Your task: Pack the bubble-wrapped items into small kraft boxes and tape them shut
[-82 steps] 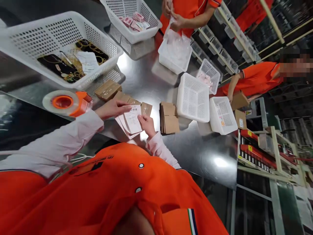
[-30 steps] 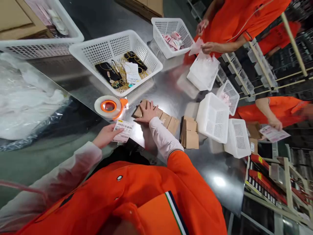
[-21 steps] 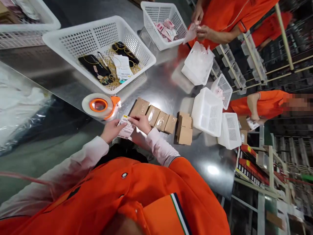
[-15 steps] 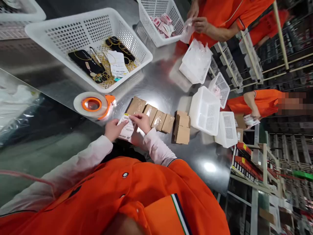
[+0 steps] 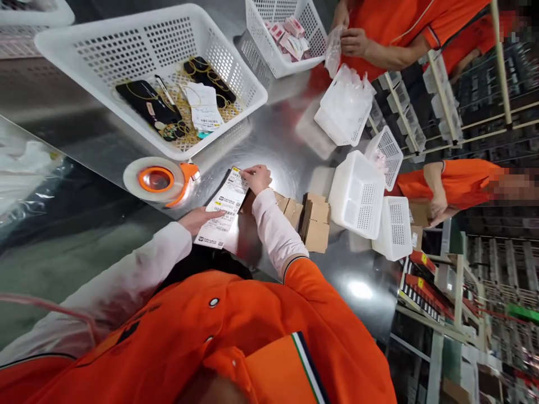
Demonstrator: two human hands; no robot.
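First: And the right hand has swung out across the worktop, away from the left hand! Half a second ago the two were close together over one label face; now a long label strip with two printed faces stretches between them.

Second: And in the head view, how do those hands stand?

First: The right hand pinches the strip's far end, thumb and fingertips drawn together. The left hand grips the near part, thumb on the printed side, its other fingers mostly hidden.

Second: Is the strip down on the metal?

First: Its far part slants over the worktop; whether it touches, one cannot tell. Just beside it, the small cardboard boxes are partly covered by the right forearm, with the folded cardboard stack next to them.

Second: Over on the left?

First: The tape dispenser, near the worktop's edge, then the large white basket holding black items and a white slip. Farther off, a co-worker's hands hold a clear bag!
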